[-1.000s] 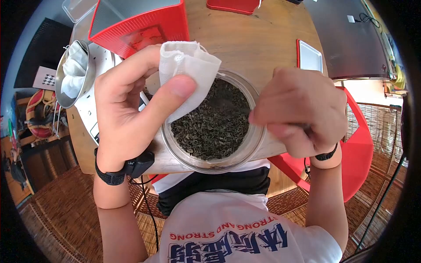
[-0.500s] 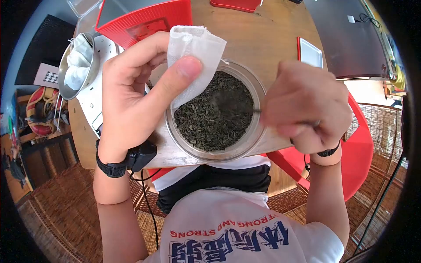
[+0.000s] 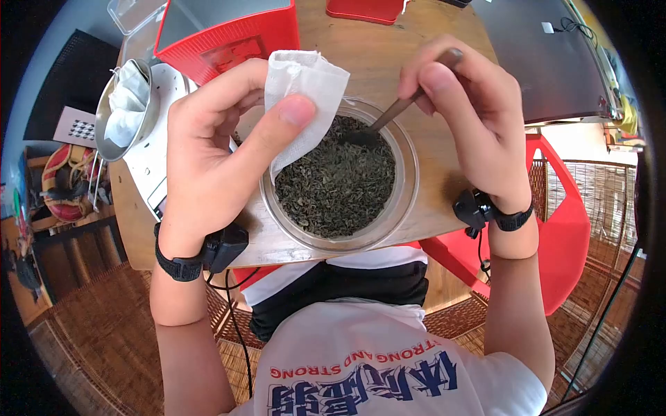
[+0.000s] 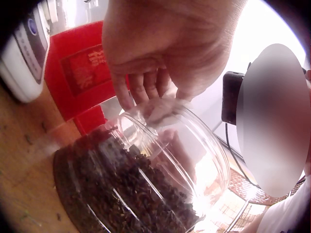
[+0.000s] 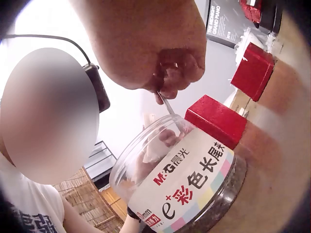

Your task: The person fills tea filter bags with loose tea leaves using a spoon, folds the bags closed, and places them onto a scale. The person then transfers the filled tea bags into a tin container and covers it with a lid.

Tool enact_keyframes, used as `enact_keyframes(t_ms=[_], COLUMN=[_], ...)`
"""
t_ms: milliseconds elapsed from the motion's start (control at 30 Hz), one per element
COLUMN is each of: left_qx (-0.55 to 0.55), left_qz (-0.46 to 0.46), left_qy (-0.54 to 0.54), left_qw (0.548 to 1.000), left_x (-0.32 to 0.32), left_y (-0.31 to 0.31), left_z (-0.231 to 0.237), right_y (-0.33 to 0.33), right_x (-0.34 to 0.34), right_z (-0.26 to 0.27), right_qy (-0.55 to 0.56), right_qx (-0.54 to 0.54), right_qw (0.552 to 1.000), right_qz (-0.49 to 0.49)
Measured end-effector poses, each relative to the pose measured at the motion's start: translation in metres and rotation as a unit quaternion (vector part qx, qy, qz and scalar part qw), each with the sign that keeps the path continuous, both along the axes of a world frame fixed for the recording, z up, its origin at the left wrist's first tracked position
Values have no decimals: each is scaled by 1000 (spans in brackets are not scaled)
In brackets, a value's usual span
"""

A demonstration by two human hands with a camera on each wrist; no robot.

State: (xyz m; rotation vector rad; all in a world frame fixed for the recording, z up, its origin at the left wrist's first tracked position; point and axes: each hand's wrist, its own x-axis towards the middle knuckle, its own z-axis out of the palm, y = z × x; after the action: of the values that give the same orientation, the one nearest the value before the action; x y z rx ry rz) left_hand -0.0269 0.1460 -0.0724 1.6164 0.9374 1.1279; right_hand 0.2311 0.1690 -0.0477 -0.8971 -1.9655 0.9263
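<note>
Between the left hand's (image 3: 215, 156) thumb and fingers is a small white cloth bag (image 3: 305, 97), held over the left rim of a clear round jar (image 3: 409, 201). Dark dried leaves (image 3: 333, 191) fill part of the jar. The right hand (image 3: 479, 118) grips the handle of a metal spoon (image 3: 399, 107), whose bowl rests in the leaves near the far side. In the right wrist view the jar (image 5: 194, 179) carries a printed label, and the spoon (image 5: 166, 104) slants down into its mouth. The left wrist view shows the left hand (image 4: 165, 53) above the jar's mouth.
A red box (image 3: 222, 41) stands behind the left hand. At the left, a metal bowl (image 3: 149, 118) of white bags sits on a white scale (image 3: 142, 166). A red lid (image 3: 368, 8) lies at the table's far edge; a red chair (image 3: 565, 236) stands at right.
The right hand has turned and moved up and away from the body, bringing the spoon into clear view. The left hand and bag have shifted slightly, with the bag still held.
</note>
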Motion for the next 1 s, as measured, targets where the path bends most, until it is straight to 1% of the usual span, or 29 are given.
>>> enact_keyframes(t_ms=[33,100,167,233,267,333,367,467,567,633,667,733,767,833,867,933,967,1000], left_qx=[-1,-5,-6,-2,-4,0,0,-8,-2,-39,-37,-11,-14,4,6,-61,-64,25], left_qz=[3,0,1,4,4,-1,1,26,0,-12,-13,-20,-23,-58,-58,-58,-58,-66], left_qy=[-1,-2,-1,-17,-19,-9,-9,-36,-10,-40,-39,-52,-54,-37,-36,-57,-57,24], left_qw=[1000,1000,1000,1000,1000,1000,1000,999,1000,998,998,998,998,998,998,995,995,997], left_x=[1,0,-1,2,2,2,4,7,2,-1,0,2,2,-1,0,4,2,-3], left_y=[-1,0,1,0,0,-1,-2,-3,-4,-3,-2,-5,-5,-2,-3,-8,-4,3], left_z=[-1,-1,-1,-2,-2,1,1,1,2,1,1,-1,-2,-3,-2,0,-1,-2], right_y=[1,3,4,4,3,4,4,4,7,13,15,16,18,23,24,25,25,24], right_x=[-1,-1,-4,-7,-7,-6,-7,-8,-4,-1,-1,2,4,7,9,15,15,16], right_z=[-3,-6,-10,-12,-11,-6,-6,-7,-9,-15,-15,-17,-18,-18,-17,-16,-16,-15], right_qy=[-1,20,17,43,41,43,43,46,58,104,105,167,166,210,211,281,281,276], right_qx=[0,-89,-96,-129,-131,-172,-172,-204,-235,-255,-252,-316,-318,-341,-340,-368,-370,-360], right_qw=[1000,996,995,991,990,984,984,978,970,961,962,934,933,916,916,885,884,891], right_qz=[-2,4,4,12,12,27,29,17,-1,7,8,-5,-9,32,32,53,51,39])
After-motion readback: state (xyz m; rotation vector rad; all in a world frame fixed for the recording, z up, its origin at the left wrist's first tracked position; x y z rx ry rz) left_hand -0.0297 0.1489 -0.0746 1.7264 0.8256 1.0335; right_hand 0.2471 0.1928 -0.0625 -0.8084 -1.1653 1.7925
